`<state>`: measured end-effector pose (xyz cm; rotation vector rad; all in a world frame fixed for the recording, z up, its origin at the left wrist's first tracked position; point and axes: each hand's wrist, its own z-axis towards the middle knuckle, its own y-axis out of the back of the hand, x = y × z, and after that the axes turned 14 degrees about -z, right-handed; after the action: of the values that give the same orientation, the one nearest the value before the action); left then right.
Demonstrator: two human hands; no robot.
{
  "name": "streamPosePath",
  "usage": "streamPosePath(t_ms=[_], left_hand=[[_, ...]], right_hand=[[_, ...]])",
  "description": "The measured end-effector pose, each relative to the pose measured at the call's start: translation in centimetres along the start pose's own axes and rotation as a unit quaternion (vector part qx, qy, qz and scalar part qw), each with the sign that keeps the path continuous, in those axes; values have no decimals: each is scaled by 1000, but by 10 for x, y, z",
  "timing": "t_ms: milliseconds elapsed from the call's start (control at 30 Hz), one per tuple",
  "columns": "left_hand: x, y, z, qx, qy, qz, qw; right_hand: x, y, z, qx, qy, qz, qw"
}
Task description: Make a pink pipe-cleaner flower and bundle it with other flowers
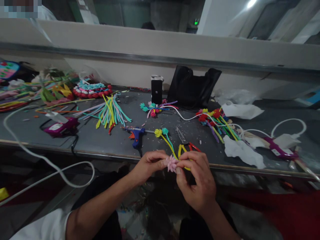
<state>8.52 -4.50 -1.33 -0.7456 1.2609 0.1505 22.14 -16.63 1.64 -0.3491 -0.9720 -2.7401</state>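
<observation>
A small pink flower [171, 163] with pointed petals is held between both hands, just off the table's front edge. My left hand [155, 163] pinches it from the left side with thumb and forefinger. From the right, the fingertips and thumb of my right hand [196, 176] close on its petals. Beyond the hands lie a yellow flower [158, 133] and a teal flower [165, 131], their stems running toward my fingers. Pliers with red and yellow handles [192, 146] rest beside the right hand. A blue glue gun [136, 135] lies to the left, its nozzle pointing left.
Yellow, teal and lilac fuzzy stems [111, 111] lie in a bundle on the dark table [87, 143]. A phone [156, 90] stands before a black bag [192, 87]. Flower bunches [212, 116], white paper [243, 153], purple power strips [61, 127] and white cables [47, 160] surround the work.
</observation>
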Motion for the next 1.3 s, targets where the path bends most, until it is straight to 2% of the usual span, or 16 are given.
streamPosePath(t_ms=[400,633,800,1033,1167,1300], left_hand=[[2,0,0,0,12,-16,1000],[-4,7,0,31,100,-57,993],[-9,13,0,68,137,-23,988],[-6,11,0,34,72,-12,997],[-5,8,2,27,27,-24,999],[-4,8,2,33,-19,6,999]], right_hand=[[0,-2,-2,25,-21,22,999],[-2,-1,-1,26,-14,23,999],[-3,-1,-1,38,-8,26,999],[-1,3,-2,20,-24,55,998],[0,4,0,2,-12,47,999],[0,4,1,2,-4,27,1000]])
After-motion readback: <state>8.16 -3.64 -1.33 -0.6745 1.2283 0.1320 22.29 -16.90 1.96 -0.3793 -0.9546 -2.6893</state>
